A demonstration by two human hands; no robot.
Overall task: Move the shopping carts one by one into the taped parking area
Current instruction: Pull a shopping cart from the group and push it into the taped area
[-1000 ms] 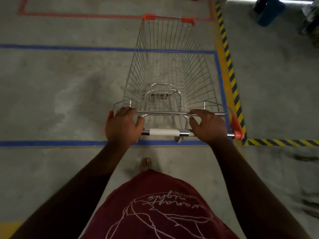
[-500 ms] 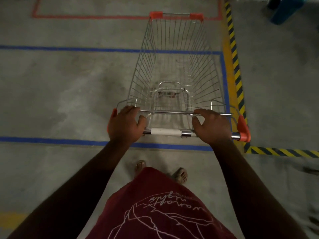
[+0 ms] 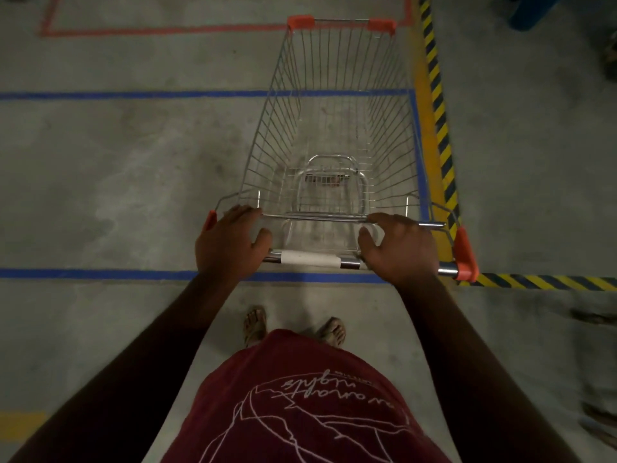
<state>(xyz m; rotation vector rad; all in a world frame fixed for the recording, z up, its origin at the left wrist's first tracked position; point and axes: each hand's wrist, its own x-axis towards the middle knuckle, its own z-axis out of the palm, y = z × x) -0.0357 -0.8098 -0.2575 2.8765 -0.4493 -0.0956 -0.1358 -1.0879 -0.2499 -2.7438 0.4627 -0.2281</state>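
An empty wire shopping cart (image 3: 337,128) with orange corner caps stands right in front of me, its basket over the right end of the blue taped rectangle (image 3: 133,274). The cart's right side runs along the blue tape's right edge. My left hand (image 3: 230,243) grips the left part of the chrome handle bar (image 3: 310,259). My right hand (image 3: 400,250) grips the right part. The cart's front rim reaches the red tape line (image 3: 167,30) beyond the blue area. Its wheels are hidden under the basket.
A yellow and black hazard stripe (image 3: 437,105) runs along the cart's right side and turns right at its near corner. A blue object (image 3: 534,10) stands at the top right. My sandalled feet (image 3: 255,324) stand just behind the near blue line on bare concrete.
The cart has rolled forward, its handle now over the near blue line. Both hands have stayed on the handle and my feet have stepped up behind it.
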